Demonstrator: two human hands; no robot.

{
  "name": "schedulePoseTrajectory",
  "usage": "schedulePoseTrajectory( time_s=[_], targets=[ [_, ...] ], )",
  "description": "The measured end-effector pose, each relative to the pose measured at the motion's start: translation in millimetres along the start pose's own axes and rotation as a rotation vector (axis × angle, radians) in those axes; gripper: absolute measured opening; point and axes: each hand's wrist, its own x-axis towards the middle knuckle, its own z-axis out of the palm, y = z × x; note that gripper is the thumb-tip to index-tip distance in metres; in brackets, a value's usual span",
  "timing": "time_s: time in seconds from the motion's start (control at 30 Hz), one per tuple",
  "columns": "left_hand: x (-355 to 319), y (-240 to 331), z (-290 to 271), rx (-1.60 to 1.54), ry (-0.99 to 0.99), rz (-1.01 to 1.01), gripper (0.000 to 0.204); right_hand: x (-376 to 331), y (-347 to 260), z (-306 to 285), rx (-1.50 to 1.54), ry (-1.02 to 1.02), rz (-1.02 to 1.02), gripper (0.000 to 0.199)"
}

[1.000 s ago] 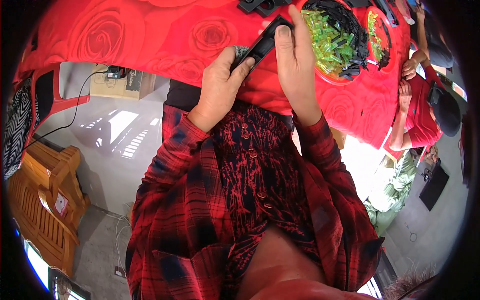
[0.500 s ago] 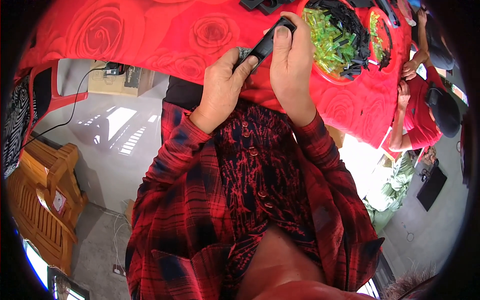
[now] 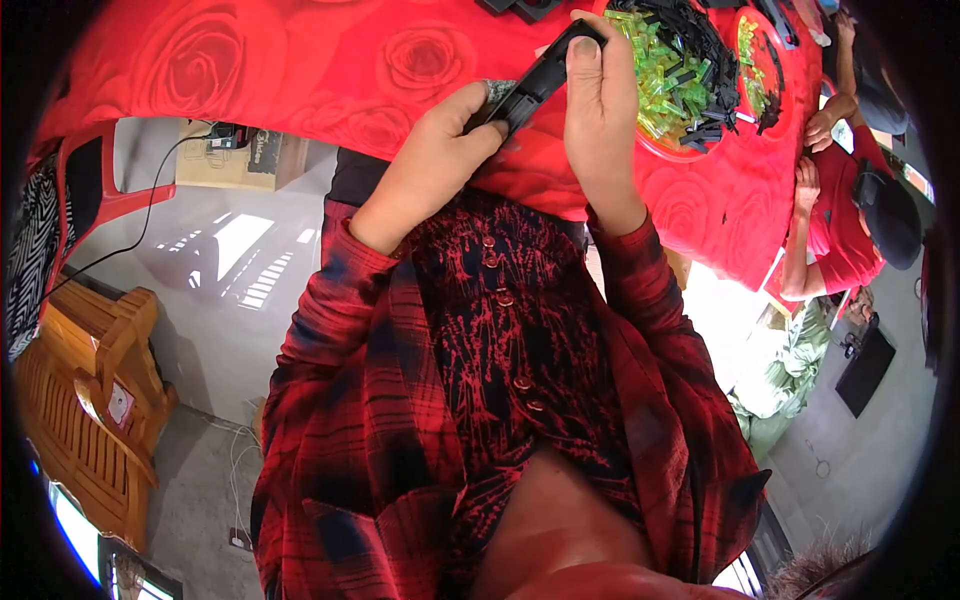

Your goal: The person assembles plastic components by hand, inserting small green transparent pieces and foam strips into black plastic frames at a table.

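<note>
Above the near edge of the red cloth I hold a long, narrow black plastic part (image 3: 541, 84), tilted with its far end to the right. My left hand (image 3: 432, 160) is closed on its lower end, thumb on top. Around the upper end my right hand (image 3: 603, 120) is closed, its thumb laid along the side. The part's upper face looks hollowed, with small details inside that I cannot make out. A speckled grey-green patch (image 3: 497, 90) shows beside my left fingers; what it belongs to is unclear.
A red tray (image 3: 672, 156) of yellow-green translucent pieces and black strips lies right of my hands. A smaller red tray (image 3: 785, 70) stands beyond it. Black parts (image 3: 520, 8) lie at the far edge of view. A person in red (image 3: 835, 235) sits at the right.
The black part has turned slightly and moved a little to the right with my right hand. My left thumb has slid down nearer the part's lower end.
</note>
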Motion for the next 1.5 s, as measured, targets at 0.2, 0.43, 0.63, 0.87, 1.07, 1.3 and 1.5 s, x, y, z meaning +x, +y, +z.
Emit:
schedulePoseTrajectory(
  time_s=[0.2,0.43,0.63,0.87,1.07,1.3,1.5],
  targets=[
    [2,5,-8,-0.524,-0.123,-0.155,0.057,4,4,-6,-0.036,0.021,0.007,0.029],
    [6,4,-13,-0.652,-0.192,-0.192,0.073,8,4,-7,0.015,0.026,0.079,0.027],
    [6,8,-11,-0.467,-0.207,-0.153,0.048,8,22,-8,-0.100,0.066,0.102,0.028],
    [-16,7,-20,0.046,0.085,-0.118,0.030,-7,12,-23,-0.102,-0.132,0.294,0.036],
    [-10,8,-23,0.782,0.328,0.225,0.021,-3,52,-87,-0.176,0.312,0.284,0.020],
    [19,0,-6,1.071,0.185,0.611,0.020,8,67,-94,-0.550,0.189,-0.047,0.018],
    [21,1,-8,1.237,0.280,0.561,0.036,17,70,-79,-1.205,0.104,-0.115,0.017]
  ],
)
